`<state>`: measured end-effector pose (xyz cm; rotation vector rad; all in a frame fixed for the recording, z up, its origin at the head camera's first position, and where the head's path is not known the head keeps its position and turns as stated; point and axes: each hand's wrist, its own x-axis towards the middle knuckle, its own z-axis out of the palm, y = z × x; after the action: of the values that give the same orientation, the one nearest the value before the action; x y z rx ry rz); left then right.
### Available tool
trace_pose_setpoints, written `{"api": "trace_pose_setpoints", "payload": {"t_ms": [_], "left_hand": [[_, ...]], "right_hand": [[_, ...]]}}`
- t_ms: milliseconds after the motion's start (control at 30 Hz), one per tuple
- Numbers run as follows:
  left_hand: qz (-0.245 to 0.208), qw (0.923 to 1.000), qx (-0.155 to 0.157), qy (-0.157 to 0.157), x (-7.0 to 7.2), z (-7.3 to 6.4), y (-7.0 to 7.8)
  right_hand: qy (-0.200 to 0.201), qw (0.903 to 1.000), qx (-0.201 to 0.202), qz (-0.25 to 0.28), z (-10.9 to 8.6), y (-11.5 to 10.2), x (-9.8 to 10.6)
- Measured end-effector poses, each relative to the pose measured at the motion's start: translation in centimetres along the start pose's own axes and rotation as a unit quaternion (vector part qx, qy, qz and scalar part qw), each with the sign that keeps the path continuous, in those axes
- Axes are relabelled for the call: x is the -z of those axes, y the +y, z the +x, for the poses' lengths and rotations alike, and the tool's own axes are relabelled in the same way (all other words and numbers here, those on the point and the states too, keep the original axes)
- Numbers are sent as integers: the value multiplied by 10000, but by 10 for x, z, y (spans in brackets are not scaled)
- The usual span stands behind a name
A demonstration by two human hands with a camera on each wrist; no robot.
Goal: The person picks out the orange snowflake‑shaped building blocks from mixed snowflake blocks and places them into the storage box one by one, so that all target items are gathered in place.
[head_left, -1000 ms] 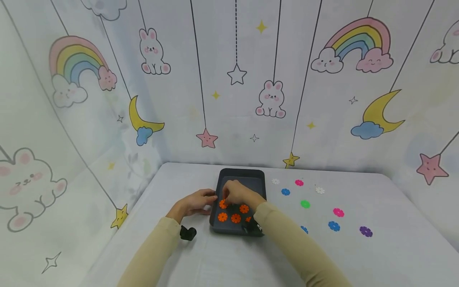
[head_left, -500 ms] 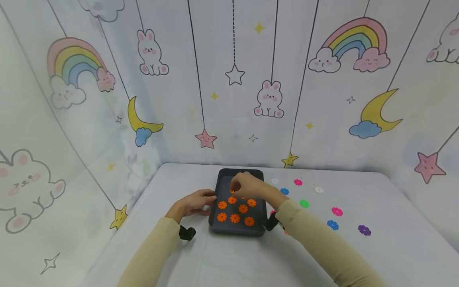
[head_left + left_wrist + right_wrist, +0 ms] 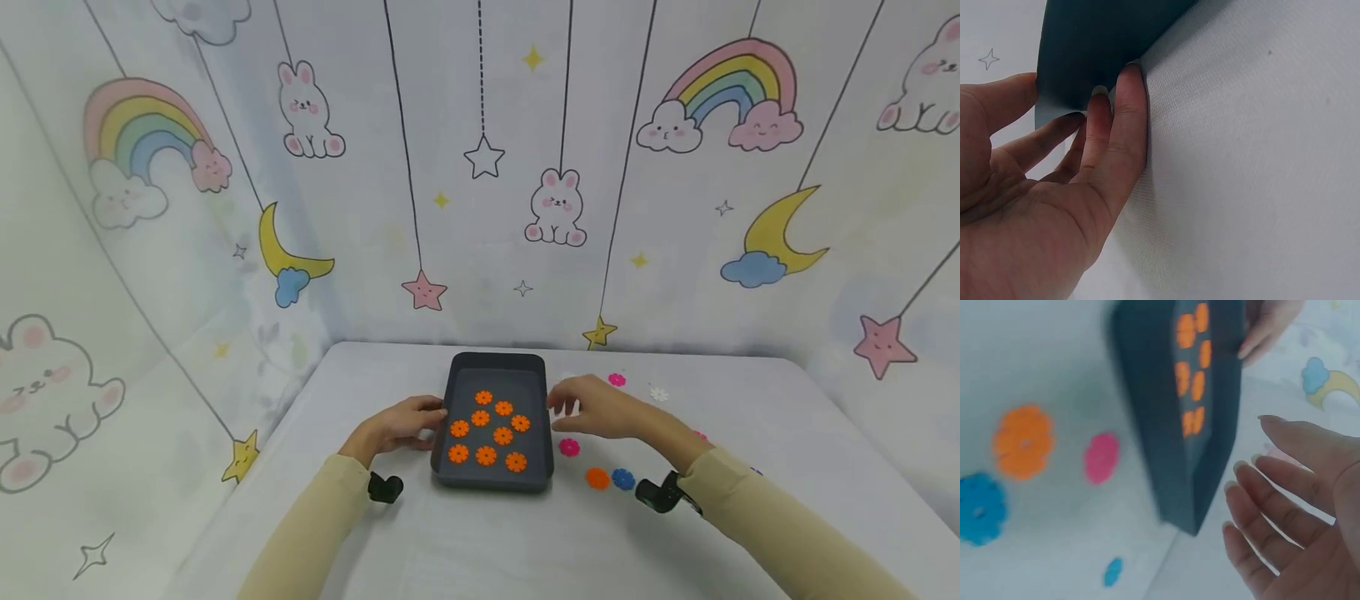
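A dark grey rectangular tray (image 3: 498, 482) stands on the white table, with several orange flower-shaped discs (image 3: 502, 436) lying flat and apart inside it. On its left side, my left hand (image 3: 401, 423) touches the outer wall; in the left wrist view the extended fingers (image 3: 1129, 112) rest along the tray's side near the cloth, and the thumb tip meets its edge. My right hand (image 3: 603, 408) hovers just past the tray's right rim, holding nothing. Its fingers (image 3: 1272, 506) are spread and slightly bent in the right wrist view.
Right of the tray lie loose flower-shaped discs: an orange disc (image 3: 597, 478), a blue disc (image 3: 623, 479), a pink disc (image 3: 569, 447), and a white disc (image 3: 658, 393) farther back. My right forearm (image 3: 780, 517) covers others. A printed curtain (image 3: 480, 250) hangs behind the table.
My right hand has released an orange disc at the upper middle of the tray and moved right, out past the rim. The left hand stays at the tray's side.
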<state>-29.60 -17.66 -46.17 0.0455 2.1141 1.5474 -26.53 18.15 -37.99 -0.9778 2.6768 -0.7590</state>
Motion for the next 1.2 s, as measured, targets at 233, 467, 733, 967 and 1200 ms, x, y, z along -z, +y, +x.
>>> {"api": "trace_pose_setpoints", "payload": {"t_ms": [233, 467, 733, 967, 1200], "left_hand": [[-38, 10000, 35, -13, -1, -2, 1], [-5, 10000, 25, 24, -1, -4, 2], [66, 10000, 49, 18, 0, -4, 3], [44, 10000, 46, 60, 0, -2, 3], [22, 9999, 129, 83, -1, -3, 2]], "right_hand": [[54, 9999, -78, 48, -39, 31, -10], [-123, 9982, -466, 359, -63, 55, -30], [-264, 9976, -489, 405, -70, 61, -44], [-213, 9968, -675, 374, -70, 65, -45], [-254, 9960, -632, 578, -69, 65, -47]]}}
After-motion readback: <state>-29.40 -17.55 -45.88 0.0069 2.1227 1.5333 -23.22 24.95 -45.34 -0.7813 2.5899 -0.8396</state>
